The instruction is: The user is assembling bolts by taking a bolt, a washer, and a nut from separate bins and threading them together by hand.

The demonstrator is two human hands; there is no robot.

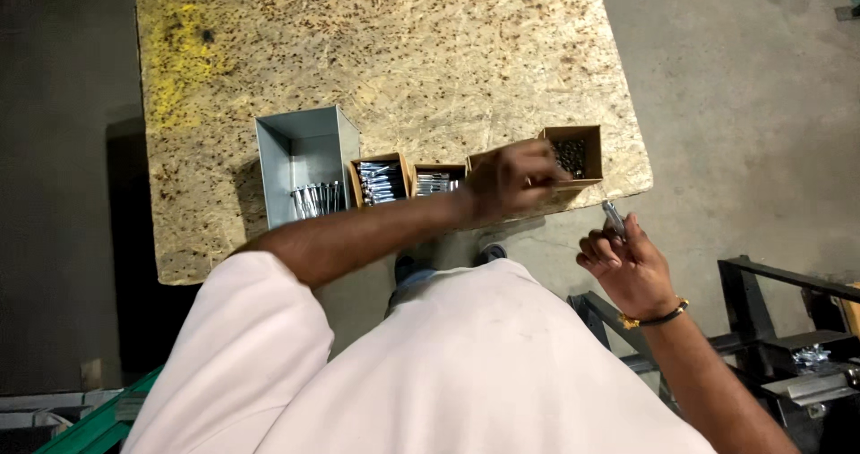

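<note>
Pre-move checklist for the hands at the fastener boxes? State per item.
1. Left hand over the cardboard boxes, at the rightmost one: ok.
2. Left fingers gripping anything: cannot tell, blurred.
3. Right hand holds a small metal part, off the board's edge: ok.
4. Grey metal bin of long bolts upright on the chipboard table: ok.
5. Boxes near the table's front edge, none overhanging: ok.

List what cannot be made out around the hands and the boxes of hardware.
- Head view: the left hand is blurred and covers one cardboard box; contents hidden.
- Small dark parts in the rightmost box: too small to identify.
- Metal piece in the right hand: fingers hide its lower part.
</note>
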